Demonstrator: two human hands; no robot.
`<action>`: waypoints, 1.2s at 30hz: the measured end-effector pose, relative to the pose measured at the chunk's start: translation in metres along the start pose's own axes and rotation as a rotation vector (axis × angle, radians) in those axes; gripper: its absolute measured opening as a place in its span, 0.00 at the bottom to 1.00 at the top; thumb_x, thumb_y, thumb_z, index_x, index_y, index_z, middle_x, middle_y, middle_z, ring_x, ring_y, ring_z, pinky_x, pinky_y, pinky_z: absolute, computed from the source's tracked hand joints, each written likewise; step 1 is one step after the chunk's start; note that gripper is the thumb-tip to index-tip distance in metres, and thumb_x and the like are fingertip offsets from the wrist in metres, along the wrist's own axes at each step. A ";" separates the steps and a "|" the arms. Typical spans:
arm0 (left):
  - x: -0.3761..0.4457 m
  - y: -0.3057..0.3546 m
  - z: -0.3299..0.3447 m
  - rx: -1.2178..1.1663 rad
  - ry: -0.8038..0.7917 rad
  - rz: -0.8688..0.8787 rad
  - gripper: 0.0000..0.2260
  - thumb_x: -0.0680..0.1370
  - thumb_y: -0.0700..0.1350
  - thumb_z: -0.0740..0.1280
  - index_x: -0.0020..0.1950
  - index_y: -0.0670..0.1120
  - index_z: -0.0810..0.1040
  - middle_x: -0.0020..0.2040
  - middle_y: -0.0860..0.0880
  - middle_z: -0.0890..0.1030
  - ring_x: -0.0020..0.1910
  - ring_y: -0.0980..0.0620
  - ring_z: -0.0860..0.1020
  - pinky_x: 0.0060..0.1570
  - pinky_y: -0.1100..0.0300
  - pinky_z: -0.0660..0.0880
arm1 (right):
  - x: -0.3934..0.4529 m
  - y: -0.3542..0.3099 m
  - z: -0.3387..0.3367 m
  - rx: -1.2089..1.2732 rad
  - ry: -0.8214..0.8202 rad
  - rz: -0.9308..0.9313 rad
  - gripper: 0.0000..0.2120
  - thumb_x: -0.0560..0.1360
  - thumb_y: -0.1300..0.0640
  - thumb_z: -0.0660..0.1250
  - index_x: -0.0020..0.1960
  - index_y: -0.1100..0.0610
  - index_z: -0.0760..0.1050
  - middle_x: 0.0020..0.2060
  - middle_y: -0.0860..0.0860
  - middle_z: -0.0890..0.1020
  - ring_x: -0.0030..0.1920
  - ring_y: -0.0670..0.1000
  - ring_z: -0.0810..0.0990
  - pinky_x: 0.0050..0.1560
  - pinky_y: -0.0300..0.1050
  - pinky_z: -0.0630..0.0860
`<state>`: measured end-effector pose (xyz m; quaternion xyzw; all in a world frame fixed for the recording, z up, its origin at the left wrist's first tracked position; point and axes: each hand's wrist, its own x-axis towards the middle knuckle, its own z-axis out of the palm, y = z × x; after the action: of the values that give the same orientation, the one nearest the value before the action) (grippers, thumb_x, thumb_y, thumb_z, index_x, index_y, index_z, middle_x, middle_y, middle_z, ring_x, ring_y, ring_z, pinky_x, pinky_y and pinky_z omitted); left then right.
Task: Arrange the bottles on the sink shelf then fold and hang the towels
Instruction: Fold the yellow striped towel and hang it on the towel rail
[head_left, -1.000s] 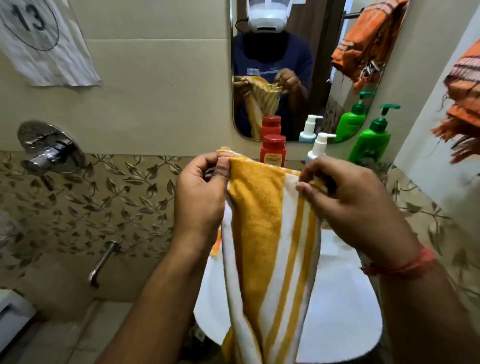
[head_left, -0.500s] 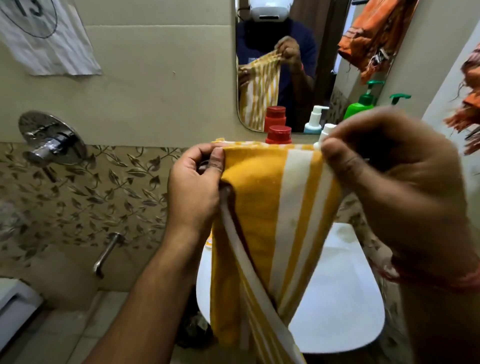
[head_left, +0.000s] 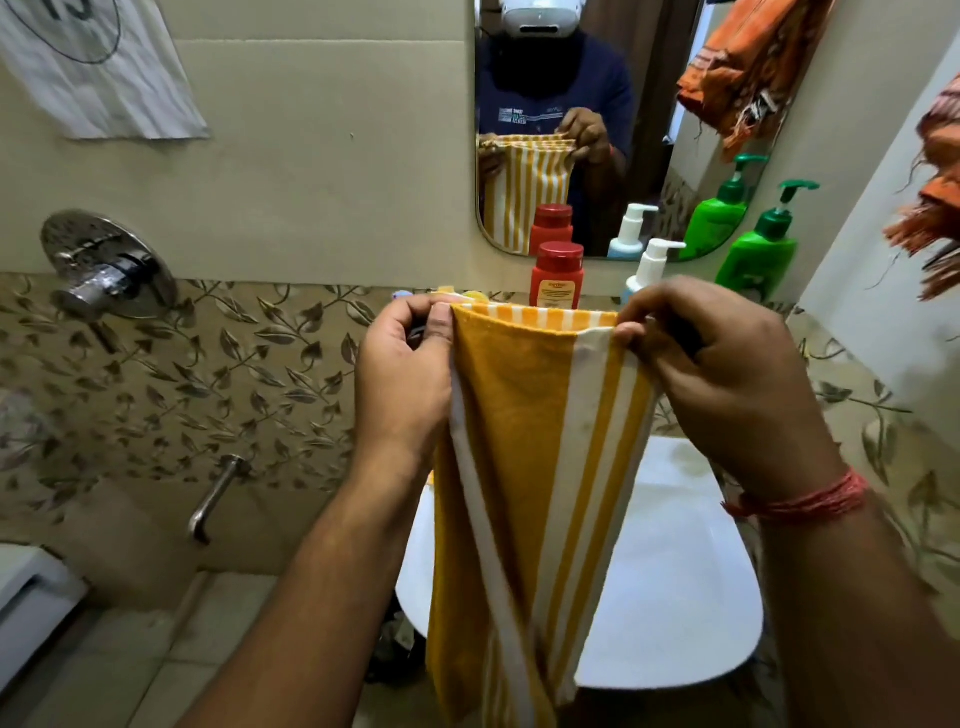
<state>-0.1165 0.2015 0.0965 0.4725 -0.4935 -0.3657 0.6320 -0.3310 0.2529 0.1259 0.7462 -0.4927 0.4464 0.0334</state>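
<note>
Pinching striped terry towel (head_left: 524, 441)

Towel (head_left: 524, 441): mustard yellow with white lengthwise stripes. 
Bottle (head_left: 557, 278): red body, red cap, pale orange label. 
Pump bottle (head_left: 653, 262): white pump, light blue body. 
Pump bottle, right end of the shelf (head_left: 763, 249): bright green body, darker green pump. 
Hanging cloth (head_left: 935, 208): orange, frayed fringe. 
Wall tiles (head_left: 234, 379): beige with brown leaf-and-vine pattern. 
Basin (head_left: 675, 597): white. 
Wrist thread (head_left: 810, 496): red. 
Wall cloth (head_left: 104, 67): white, dark circle print.
</note>
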 end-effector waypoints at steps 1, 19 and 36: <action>-0.001 0.002 -0.001 0.000 0.001 -0.001 0.07 0.82 0.46 0.64 0.50 0.55 0.81 0.49 0.54 0.84 0.52 0.55 0.82 0.56 0.52 0.81 | -0.001 -0.002 -0.001 0.038 0.007 0.008 0.03 0.79 0.59 0.67 0.50 0.58 0.79 0.42 0.51 0.80 0.43 0.50 0.78 0.42 0.50 0.78; -0.019 0.019 -0.012 0.045 -0.033 0.110 0.06 0.82 0.45 0.64 0.51 0.52 0.81 0.49 0.52 0.84 0.51 0.55 0.83 0.51 0.57 0.81 | -0.006 -0.011 -0.033 -0.063 -0.202 0.008 0.16 0.75 0.51 0.64 0.61 0.54 0.76 0.51 0.48 0.75 0.50 0.50 0.76 0.48 0.46 0.79; -0.040 0.073 -0.031 -0.019 0.006 0.381 0.04 0.82 0.45 0.65 0.53 0.49 0.80 0.49 0.51 0.84 0.49 0.55 0.83 0.47 0.59 0.80 | -0.009 -0.055 -0.070 0.161 0.059 -0.111 0.12 0.78 0.56 0.69 0.59 0.58 0.74 0.54 0.55 0.79 0.52 0.49 0.81 0.47 0.40 0.81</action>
<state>-0.0968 0.2666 0.1533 0.3657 -0.5685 -0.2428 0.6958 -0.3340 0.3218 0.1830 0.7591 -0.4121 0.5038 0.0127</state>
